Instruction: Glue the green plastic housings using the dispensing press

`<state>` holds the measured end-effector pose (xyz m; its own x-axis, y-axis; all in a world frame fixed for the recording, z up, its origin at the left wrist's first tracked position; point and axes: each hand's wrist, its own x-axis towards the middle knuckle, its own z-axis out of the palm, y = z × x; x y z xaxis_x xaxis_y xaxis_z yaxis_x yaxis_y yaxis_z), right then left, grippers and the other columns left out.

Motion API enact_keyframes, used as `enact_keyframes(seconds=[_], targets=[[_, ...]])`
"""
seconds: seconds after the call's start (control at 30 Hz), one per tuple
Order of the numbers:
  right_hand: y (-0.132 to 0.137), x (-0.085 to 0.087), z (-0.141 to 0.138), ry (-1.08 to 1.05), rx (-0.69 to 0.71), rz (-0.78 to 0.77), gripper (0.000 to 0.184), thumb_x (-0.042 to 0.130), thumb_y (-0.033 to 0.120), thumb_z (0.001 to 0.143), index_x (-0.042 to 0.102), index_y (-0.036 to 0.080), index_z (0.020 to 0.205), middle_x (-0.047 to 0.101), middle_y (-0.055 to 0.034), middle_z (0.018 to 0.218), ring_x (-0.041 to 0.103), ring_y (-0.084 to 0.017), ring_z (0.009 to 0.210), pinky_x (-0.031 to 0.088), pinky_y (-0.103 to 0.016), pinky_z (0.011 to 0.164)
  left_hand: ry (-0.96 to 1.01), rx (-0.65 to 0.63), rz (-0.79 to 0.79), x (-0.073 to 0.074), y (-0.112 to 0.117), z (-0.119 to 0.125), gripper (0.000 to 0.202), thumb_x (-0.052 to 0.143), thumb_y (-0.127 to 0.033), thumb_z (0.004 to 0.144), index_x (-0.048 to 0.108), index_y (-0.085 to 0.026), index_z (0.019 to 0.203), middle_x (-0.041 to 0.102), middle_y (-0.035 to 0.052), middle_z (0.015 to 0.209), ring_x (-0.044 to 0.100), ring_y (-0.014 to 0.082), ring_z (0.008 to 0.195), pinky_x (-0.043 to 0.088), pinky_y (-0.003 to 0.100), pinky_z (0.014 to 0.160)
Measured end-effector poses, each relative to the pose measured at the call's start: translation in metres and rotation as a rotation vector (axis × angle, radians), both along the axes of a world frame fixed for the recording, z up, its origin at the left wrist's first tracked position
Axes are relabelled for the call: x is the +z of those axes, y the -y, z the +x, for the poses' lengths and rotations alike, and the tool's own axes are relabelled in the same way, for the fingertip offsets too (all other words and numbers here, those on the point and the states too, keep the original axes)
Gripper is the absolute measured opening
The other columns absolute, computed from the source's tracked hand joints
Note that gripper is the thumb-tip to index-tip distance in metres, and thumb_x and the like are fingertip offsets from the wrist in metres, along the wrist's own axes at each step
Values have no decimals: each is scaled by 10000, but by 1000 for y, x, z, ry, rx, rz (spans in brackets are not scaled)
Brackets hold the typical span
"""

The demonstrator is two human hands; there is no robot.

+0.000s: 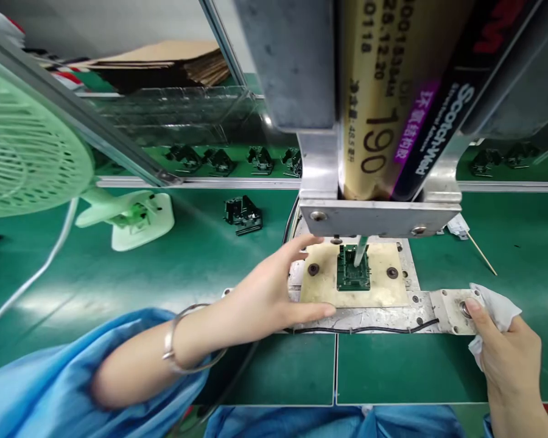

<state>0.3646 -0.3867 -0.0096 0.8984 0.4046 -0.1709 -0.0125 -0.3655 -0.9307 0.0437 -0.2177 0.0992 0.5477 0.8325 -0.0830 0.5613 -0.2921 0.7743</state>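
Note:
My left hand [274, 286] rests open at the left edge of a beige fixture plate [388, 289], thumb along its front and fingers near its back corner. A small dark green part [352, 274] sits in the plate's middle, under a dispenser nozzle [360, 250]. The nozzle hangs from a large adhesive cartridge [383, 91] in a metal bracket. My right hand [502, 350] is closed on a white cloth [495, 307], its forefinger on a round metal button [464, 308] at the right end of the metal base [420, 313].
A pale green fan [31, 146] on a clip stand is at the left, its cord trailing down. A black part [243, 214] lies on the green mat, with several more along the back shelf [237, 161]. A thin wooden stick [481, 253] lies at right.

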Motion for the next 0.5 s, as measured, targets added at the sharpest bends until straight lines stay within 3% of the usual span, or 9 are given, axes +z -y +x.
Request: enact_keyframes(seconds=[0.07, 0.13, 0.27, 0.5], targets=[[0, -1, 0, -8, -19, -25, 687, 891, 573, 577, 736, 182, 1120, 741, -83, 973, 686, -280, 826, 530, -288, 548, -5, -35, -47, -2, -8, 22, 862, 861, -528, 578, 559, -209, 1320, 629, 121, 1298, 597, 349, 1201, 479, 456, 1057], [0, -2, 1, -3, -30, -55, 679, 896, 580, 555, 748, 188, 1089, 744, -75, 938, 688, -292, 826, 525, -285, 526, 29, -39, -93, -5, -15, 37, 696, 849, -501, 601, 643, -201, 1195, 692, 102, 1148, 632, 337, 1127, 493, 471, 1037], [-1, -1, -1, -14, -8, -3, 678, 901, 586, 533, 756, 229, 1091, 745, -44, 976, 681, -256, 878, 523, -233, 569, 130, -96, -251, 0, -19, 47, 386, 819, -417, 661, 728, -193, 963, 734, 86, 984, 671, 320, 1027, 551, 473, 955], [1, 3, -4, -11, 20, -30, 664, 882, 598, 578, 749, 241, 1121, 745, -29, 989, 672, -227, 896, 502, -187, 560, 206, 185, -304, 5, -11, 30, 524, 839, -448, 620, 720, -163, 1044, 713, 53, 705, 714, 291, 821, 607, 391, 693]])
